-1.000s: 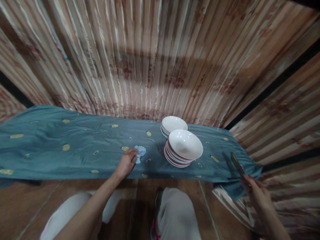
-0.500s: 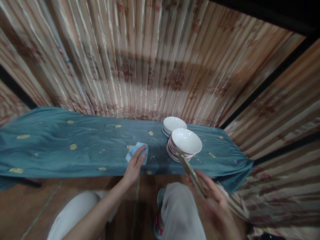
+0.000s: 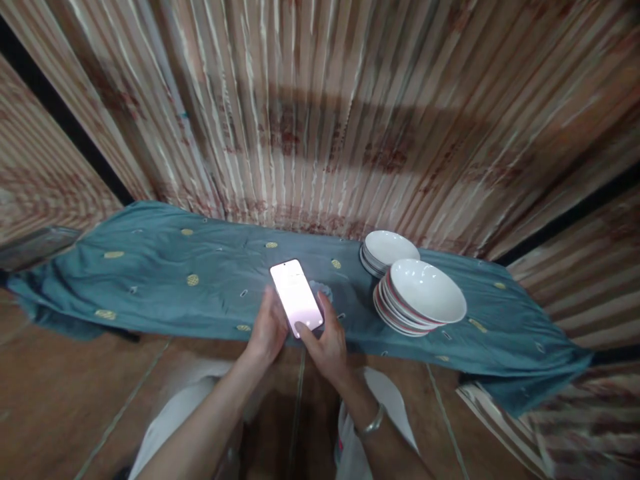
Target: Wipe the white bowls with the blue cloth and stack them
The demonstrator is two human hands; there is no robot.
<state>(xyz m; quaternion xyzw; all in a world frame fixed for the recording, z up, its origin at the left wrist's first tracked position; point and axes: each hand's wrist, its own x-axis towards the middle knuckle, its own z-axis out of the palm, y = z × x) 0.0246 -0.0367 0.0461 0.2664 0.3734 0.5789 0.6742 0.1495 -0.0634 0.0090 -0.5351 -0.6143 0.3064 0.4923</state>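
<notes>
A smartphone [image 3: 296, 293] with a bright, lit screen is held over the front part of the cloth-covered table. My left hand [image 3: 269, 328] wraps around its left edge. On the other side, my right hand [image 3: 327, 337] grips the right edge, its thumb resting on the lower part of the screen. Behind the phone, partly hidden by it and by my right fingers, lies a light blue cloth [image 3: 323, 289].
To the right stands a stack of white bowls with red rims [image 3: 423, 293]. Further back is a stack of white dishes [image 3: 390, 248]. A teal patterned tablecloth [image 3: 165, 293] covers the table. Pleated curtains [image 3: 310, 133] and dark poles [image 3: 65, 113] surround it.
My left hand has let go of the blue cloth and now holds the phone. My right hand has brought the phone left, its screen now facing me. The view has shifted left.
</notes>
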